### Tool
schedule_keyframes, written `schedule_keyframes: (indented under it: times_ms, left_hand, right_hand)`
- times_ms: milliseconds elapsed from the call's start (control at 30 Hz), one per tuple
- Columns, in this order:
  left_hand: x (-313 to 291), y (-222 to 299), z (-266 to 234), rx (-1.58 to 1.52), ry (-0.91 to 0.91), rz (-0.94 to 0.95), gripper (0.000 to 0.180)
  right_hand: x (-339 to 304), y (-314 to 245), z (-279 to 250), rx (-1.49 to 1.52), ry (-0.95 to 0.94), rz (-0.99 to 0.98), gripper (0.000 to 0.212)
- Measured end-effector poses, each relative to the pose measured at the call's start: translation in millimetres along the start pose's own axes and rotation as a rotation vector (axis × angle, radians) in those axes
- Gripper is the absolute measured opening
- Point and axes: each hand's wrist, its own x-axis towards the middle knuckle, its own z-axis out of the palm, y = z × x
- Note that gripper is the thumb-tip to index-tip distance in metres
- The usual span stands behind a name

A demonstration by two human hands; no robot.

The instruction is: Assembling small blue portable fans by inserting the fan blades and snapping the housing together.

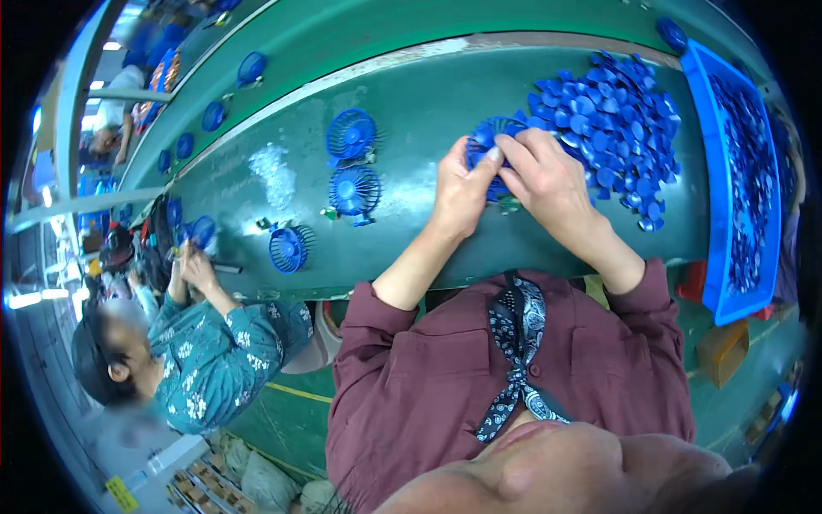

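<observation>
Above the green bench top, both my hands are at a small blue fan with a ribbed round cage (482, 134). My left hand (461, 187) wraps the cage from its left side, thumb on the near face. The fingers of my right hand (548, 176) are bent together over the fan's front and hide much of it. Whether a small part is between those fingertips, I cannot tell. Right beside my right hand spreads a heap of small round blue caps (612, 120). Left of my hands lie two more blue fans (350, 134) (354, 190) with small green parts attached.
Another blue fan (288, 249) and a patch of small clear pieces (272, 175) lie further left. A blue tray (723, 295) of caps stands at the right end. Beyond a raised edge, a green belt (342, 34) carries blue fans. A co-worker (214, 360) sits at left, holding a blue fan.
</observation>
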Motion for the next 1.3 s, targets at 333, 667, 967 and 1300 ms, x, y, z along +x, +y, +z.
schedule_keyframes:
  times_ms: [333,667,967,1300]
  left_hand:
    - [-18,26,-17,0.528,-0.031,0.264,0.029]
    - [11,74,-97,0.836,0.268,0.331,0.046]
    - [11,39,-205,1.254,0.462,0.294,0.037]
    - [59,45,-101,1.210,0.066,0.340,0.044]
  right_hand:
    - [-3,25,1,0.563,-0.266,0.374,0.039]
    - [74,96,7,1.010,-0.165,0.707,0.036]
    - [0,98,-54,-0.250,-0.020,0.213,0.030]
    - [-45,99,-54,-0.401,-0.135,0.465,0.029]
